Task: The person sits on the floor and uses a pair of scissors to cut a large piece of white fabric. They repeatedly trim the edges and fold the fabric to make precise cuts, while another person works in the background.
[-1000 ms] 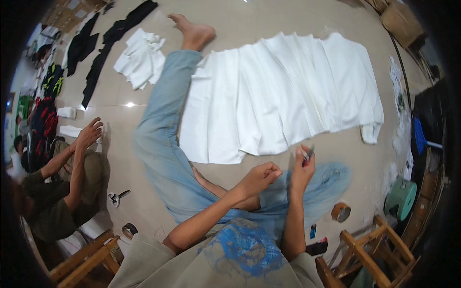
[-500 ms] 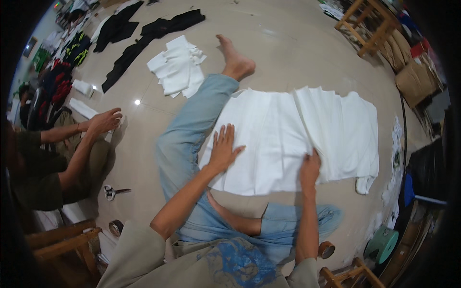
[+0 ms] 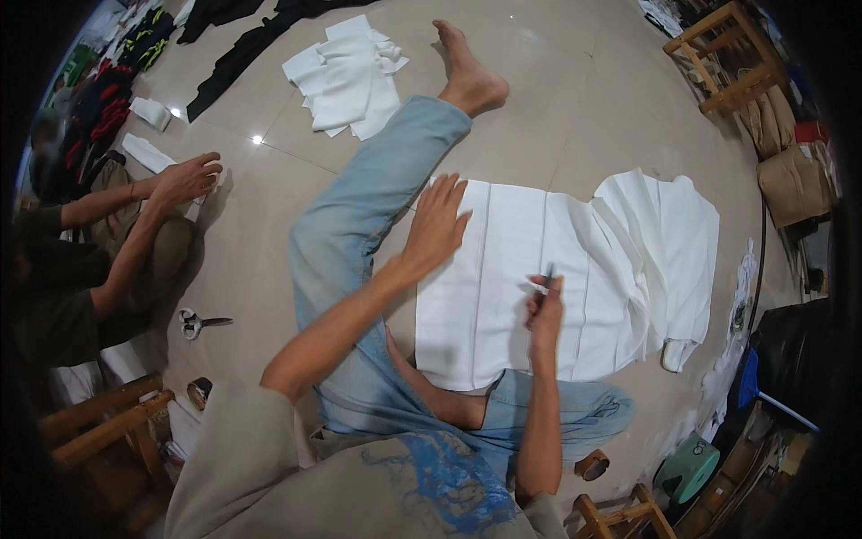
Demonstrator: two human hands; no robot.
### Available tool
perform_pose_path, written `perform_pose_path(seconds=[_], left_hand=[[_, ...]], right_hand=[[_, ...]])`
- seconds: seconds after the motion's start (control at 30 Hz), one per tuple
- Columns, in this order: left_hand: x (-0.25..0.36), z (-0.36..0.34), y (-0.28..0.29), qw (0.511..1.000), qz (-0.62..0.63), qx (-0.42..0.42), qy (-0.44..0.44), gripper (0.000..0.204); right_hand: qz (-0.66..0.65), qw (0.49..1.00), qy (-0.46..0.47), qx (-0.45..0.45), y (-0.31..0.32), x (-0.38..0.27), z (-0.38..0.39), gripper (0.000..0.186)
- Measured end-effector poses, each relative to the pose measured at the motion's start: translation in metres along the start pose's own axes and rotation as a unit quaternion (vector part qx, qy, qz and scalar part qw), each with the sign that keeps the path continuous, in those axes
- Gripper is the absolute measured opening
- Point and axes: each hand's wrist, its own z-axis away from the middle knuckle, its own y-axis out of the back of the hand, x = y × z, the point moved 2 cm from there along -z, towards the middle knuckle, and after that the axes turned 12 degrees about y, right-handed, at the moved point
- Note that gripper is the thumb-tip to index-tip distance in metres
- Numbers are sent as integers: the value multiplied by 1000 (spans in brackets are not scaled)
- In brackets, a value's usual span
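The glossy beige tiled floor (image 3: 539, 126) carries a broad spread of white fabric (image 3: 588, 287), flatter on the left, with lines running near to far, and bunched into folds on the right. A leg in light blue denim (image 3: 350, 216) stretches along its left side. A smaller pile of creased white cloth (image 3: 348, 79) lies far left, beyond the knee. The left hand (image 3: 435, 223) is open, fingers extended, over the fabric's far left corner. The right hand (image 3: 544, 316) is above the fabric's middle. White-handled metal scissors (image 3: 202, 323) lie near left. Smallest is the slim dark tool (image 3: 544, 286) the right hand grips, its kind unclear.
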Motion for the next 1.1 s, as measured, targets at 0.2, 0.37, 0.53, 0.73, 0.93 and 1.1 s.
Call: perform_pose_path(seconds=[0.2,0.37,0.53,0.73,0.93,1.1], left_hand=[[-9,-64,-34,997,-42,-68,-9,56],[-13,-74,-37,972,-6,-195,135,40],[-21,-92,-38,968,43,-203,142,27],[-19,-94,-32,963,53,-208,163,25],[-19,-97,-32,957,65,-216,183,24],[-18,-95,-33,966,74,-185,168,22]], right_hand=[[-165,969,-125,-135,-75,-27,-43,59],[-165,968,-136,-128,-87,-14,-103,56],[-132,964,-145,-181,-96,-15,-130,54],[-111,965,-162,-172,-103,-14,-139,57],[-95,964,-179,-173,-104,-18,-141,57],[-93,959,-193,-186,-103,-17,-145,57]])
